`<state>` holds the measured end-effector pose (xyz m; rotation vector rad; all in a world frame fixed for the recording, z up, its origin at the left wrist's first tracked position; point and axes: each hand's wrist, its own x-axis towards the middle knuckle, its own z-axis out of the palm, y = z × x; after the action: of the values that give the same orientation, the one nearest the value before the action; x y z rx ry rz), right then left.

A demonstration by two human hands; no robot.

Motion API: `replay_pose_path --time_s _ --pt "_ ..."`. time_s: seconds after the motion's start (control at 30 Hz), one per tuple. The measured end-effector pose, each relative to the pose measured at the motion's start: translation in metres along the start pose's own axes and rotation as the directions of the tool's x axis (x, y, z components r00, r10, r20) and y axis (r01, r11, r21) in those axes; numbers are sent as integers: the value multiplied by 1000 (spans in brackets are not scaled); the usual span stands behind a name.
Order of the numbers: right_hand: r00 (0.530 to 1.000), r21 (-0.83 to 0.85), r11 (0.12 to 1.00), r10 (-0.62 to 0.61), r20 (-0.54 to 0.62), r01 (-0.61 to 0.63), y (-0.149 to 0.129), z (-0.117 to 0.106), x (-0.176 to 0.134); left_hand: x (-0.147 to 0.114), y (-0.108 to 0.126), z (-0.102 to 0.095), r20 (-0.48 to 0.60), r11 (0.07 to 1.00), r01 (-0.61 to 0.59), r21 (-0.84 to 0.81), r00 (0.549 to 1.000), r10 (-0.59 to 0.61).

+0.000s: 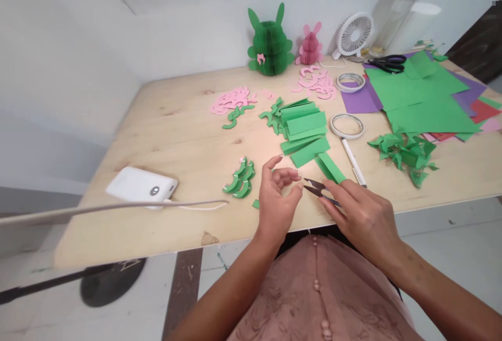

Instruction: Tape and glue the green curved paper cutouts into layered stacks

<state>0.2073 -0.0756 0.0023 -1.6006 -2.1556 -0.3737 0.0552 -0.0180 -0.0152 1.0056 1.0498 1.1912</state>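
Buttoned pinkish cloth (316, 299) hung below a pale wooden table (176, 142), with white walls (196, 37) behind and a pale floor (443, 262) beneath. Over the table's front edge, the right hand (363, 213) gripped small scissors (317, 184), blades parted. The left hand (276, 197) held thumb and fingertips narrowly apart beside them; whether they pinched anything, I could not tell.

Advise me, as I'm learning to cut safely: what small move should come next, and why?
Probably ease the left hand back slightly before closing the dark metal-bladed scissors: the right hand holds them with blades parted, tips very close to the left hand.
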Motion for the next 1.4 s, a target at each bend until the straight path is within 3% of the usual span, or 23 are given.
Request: replay_pose_path --time_s 0.2,0.53,0.83,1.4 --pt "999 30 1000 -7 -36 8 0 2 -1 1 6 6 35 978 162 -128 987 -159" --pt "995 59 998 -14 -94 20 -1 1 -2 1 14 4 108 965 258 -42 962 -253" --pt "995 48 999 -16 -97 21 -1 3 -2 2 13 5 102 936 300 -182 953 -286" --pt "995 14 999 -43 -92 44 1 4 -1 3 17 9 97 945 287 -155 957 -274"
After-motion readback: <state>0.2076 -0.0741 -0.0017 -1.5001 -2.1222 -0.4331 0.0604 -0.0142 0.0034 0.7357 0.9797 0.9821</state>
